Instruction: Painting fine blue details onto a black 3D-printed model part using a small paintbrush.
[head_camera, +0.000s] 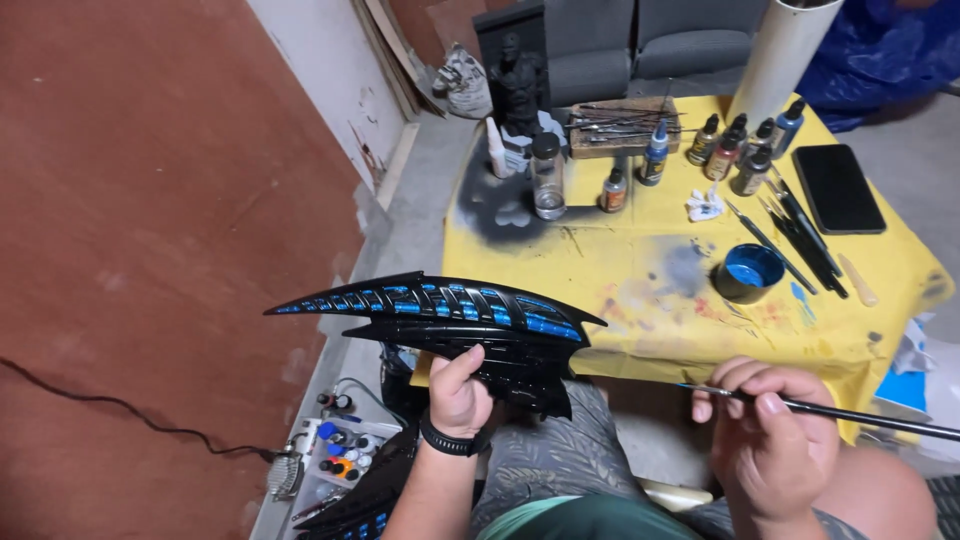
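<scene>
My left hand (458, 392) grips a black, wing-shaped model piece (440, 310) with metallic blue stripes, held up in front of my lap with its pointed tip to the left. A black band sits on that wrist. My right hand (770, 430) holds a thin paintbrush (870, 417) level, its bristle tip pointing left toward the wing piece, a short gap away. A small round cup of blue paint (750, 272) stands on the yellow tabletop (620, 270) just beyond the brush.
Several dropper paint bottles (735, 145), loose brushes (800, 235), a black phone (838, 188), a clear jar (547, 175), a dark figurine (517, 85) and a white tube (785, 55) crowd the table. A box of small paint pots (340, 450) and a cable (120, 410) lie on the floor at left.
</scene>
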